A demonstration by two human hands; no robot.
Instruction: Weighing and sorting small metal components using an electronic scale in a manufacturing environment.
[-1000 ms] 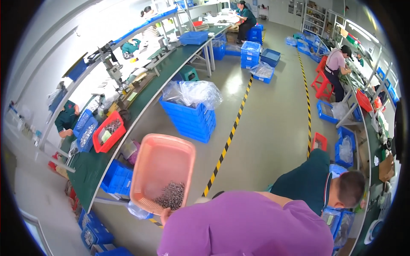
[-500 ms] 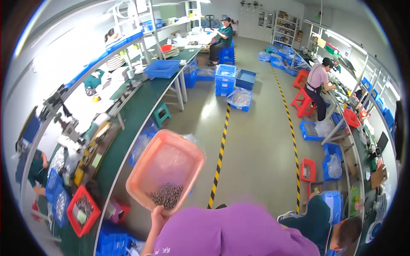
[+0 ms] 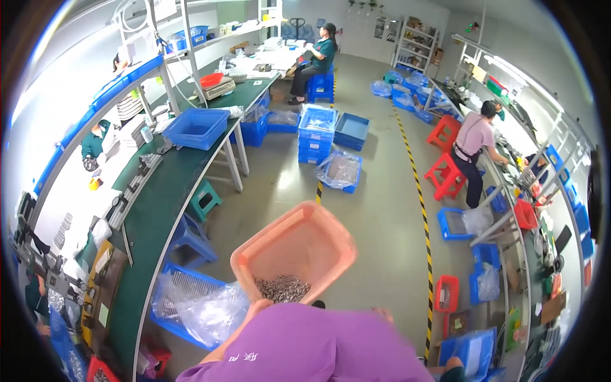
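Now the salmon-pink basket has swung from the left toward the middle of the person's view, and the stack of blue crates ahead looms larger, so the load seems to be travelling up the aisle.

Far left runs a long workbench, smooth and green-topped, with a glossy blue basin on it. Below its edge, a shallow blue crate lies partly under crumpled clear film.

Next comes the left hand, its fingers clamped on the near left part of the basket's rim. The basket is thin plastic, oblong with rounded corners, held just in front of the purple shirt and above the grey floor. Small metallic pieces heap loosely at its near end (a gravelly drift, dull with glints).

Right of that, a blurred scrap of skin looks like the right hand; I cannot tell how its fingers stand. Beyond runs yellow-and-black striped tape, then a hard, red plastic stool.
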